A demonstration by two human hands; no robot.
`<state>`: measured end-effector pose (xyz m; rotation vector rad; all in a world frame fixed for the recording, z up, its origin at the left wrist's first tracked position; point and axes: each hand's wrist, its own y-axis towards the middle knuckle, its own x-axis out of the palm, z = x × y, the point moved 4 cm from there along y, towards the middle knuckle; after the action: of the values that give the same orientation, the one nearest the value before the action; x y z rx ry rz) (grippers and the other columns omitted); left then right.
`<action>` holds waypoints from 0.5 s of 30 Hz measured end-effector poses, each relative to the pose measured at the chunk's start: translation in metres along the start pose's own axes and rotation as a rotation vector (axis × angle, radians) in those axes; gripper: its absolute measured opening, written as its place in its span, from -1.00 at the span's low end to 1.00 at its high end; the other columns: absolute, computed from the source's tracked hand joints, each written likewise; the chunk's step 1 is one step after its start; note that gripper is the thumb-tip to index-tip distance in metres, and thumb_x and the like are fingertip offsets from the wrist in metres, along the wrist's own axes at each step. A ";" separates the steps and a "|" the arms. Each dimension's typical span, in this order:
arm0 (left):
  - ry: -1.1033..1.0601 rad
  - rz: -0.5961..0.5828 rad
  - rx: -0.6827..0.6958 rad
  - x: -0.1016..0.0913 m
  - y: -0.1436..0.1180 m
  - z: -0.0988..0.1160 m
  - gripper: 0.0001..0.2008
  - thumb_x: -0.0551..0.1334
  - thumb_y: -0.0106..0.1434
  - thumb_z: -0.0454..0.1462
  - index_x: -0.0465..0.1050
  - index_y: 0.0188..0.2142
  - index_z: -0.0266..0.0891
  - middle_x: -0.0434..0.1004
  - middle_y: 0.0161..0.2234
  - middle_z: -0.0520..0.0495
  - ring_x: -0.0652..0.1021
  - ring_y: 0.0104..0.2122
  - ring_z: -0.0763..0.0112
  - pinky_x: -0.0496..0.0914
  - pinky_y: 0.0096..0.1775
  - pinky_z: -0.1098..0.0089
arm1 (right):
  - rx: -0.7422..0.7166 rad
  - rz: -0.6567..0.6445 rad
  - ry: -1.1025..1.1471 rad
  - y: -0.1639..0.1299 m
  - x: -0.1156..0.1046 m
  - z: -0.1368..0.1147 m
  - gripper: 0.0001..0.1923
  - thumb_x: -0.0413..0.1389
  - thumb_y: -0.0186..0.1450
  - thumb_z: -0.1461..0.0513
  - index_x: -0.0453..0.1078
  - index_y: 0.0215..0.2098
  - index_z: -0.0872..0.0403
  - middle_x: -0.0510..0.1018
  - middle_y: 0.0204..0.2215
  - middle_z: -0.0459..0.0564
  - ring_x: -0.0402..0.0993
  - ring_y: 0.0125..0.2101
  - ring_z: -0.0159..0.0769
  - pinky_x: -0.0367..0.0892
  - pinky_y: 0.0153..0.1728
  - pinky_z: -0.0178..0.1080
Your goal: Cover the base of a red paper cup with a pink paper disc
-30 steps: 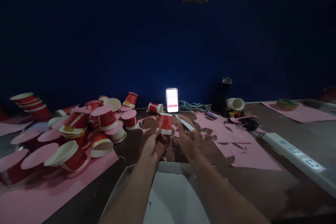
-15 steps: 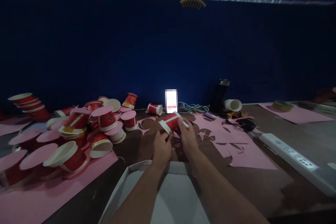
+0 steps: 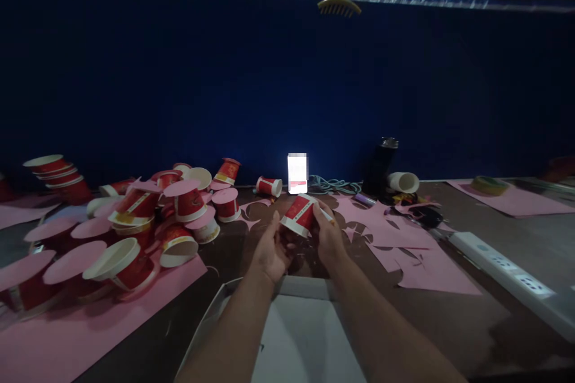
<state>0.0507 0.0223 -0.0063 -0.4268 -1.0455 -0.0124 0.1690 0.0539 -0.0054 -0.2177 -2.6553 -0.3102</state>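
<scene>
A red paper cup (image 3: 299, 215) with a white rim is held above the table, tilted, its rim facing down and toward me. My left hand (image 3: 272, 248) cups it from the left, thumb at the rim and fingers curled beneath. On the other side, my right hand (image 3: 331, 239) grips the cup's side. A slim white stick-like thing (image 3: 327, 214) pokes out between the right fingers; its kind is unclear. Below my forearms lies a shallow white box (image 3: 309, 323), partly covered by them.
Several red cups with pink paper discs (image 3: 184, 197) crowd the left, some on a pink sheet (image 3: 148, 311). A lit phone (image 3: 297, 173) stands ahead, near a cord (image 3: 336, 185) and dark bottle (image 3: 380, 164). Cut pink paper (image 3: 377, 224) and a power strip (image 3: 503, 263) lie right.
The cup has turned more upright, its rim now lower. My left hand has shifted outward and opened somewhat around the cup's left side; my right hand keeps its hold. The view has shifted slightly.
</scene>
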 end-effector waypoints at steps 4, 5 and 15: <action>-0.062 -0.005 0.066 0.000 0.003 0.000 -0.93 0.18 0.21 -0.42 0.35 -0.42 -0.35 0.30 -0.60 0.07 0.29 -0.68 0.66 0.18 -0.68 0.63 | -0.026 0.123 -0.057 0.003 -0.007 0.003 -0.50 0.20 0.12 0.02 0.33 -0.04 0.07 0.58 -0.23 0.01 0.54 -0.30 -0.26 0.46 -0.31 -0.20; -0.066 0.018 0.094 -0.002 0.004 0.001 -0.94 0.17 0.21 -0.44 0.35 -0.41 -0.35 0.32 -0.59 0.06 0.31 -0.67 0.66 0.20 -0.67 0.63 | -0.067 0.188 -0.097 0.003 -0.010 0.002 -0.49 0.19 0.13 0.03 0.32 -0.02 0.08 0.58 -0.24 0.03 0.54 -0.31 -0.27 0.46 -0.30 -0.20; -0.038 0.111 0.136 -0.006 0.007 0.003 -0.94 0.16 0.23 -0.45 0.37 -0.34 -0.33 0.37 -0.57 0.05 0.37 -0.66 0.65 0.34 -0.61 0.63 | -0.737 0.057 -0.753 -0.030 0.012 -0.047 -0.73 0.04 0.31 0.15 0.46 -0.08 0.02 0.59 -0.23 0.04 0.49 -0.17 -0.20 0.34 -0.04 -0.06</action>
<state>0.0464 0.0287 -0.0118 -0.3624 -1.0521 0.1653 0.1720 0.0147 0.0355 -0.7624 -3.0962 -1.4242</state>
